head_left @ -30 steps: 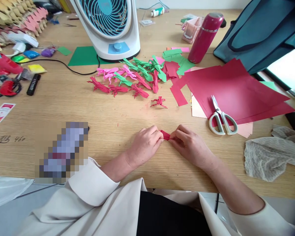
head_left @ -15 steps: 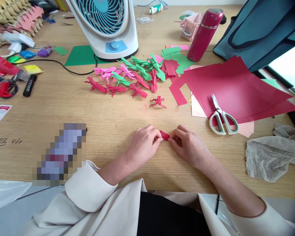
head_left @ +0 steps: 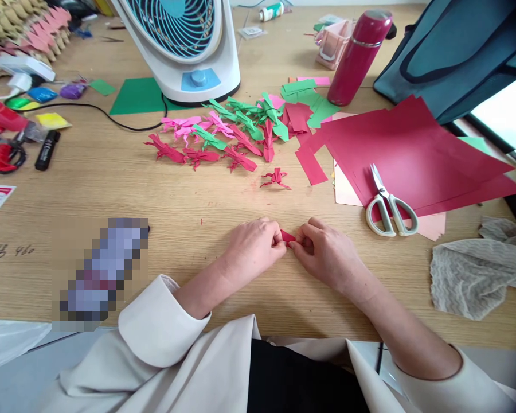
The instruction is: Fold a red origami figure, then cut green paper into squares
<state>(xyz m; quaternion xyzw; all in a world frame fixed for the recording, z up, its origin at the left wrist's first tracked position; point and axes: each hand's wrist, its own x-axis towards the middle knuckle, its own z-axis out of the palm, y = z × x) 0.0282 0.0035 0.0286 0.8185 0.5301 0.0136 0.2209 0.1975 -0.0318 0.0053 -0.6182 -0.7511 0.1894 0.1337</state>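
A small folded piece of red paper is pinched between my two hands, just above the wooden table. My left hand grips its left end, the thumb and fingertips pressed together. At the other end, the thumb and index finger of my right hand close on it. Much of the paper is hidden by my fingers. Beyond my hands stands a small red folded paper figure with thin legs. Behind it lie several folded paper figures in red, pink and green.
White-handled scissors lie on large red paper sheets to the right. A red thermos and a white fan stand at the back. A grey cloth is at the right, a blurred-out object at the left.
My fingertips have drawn slightly closer together, and less of the red paper shows between them. The view has shifted a little; the other things stay in place.
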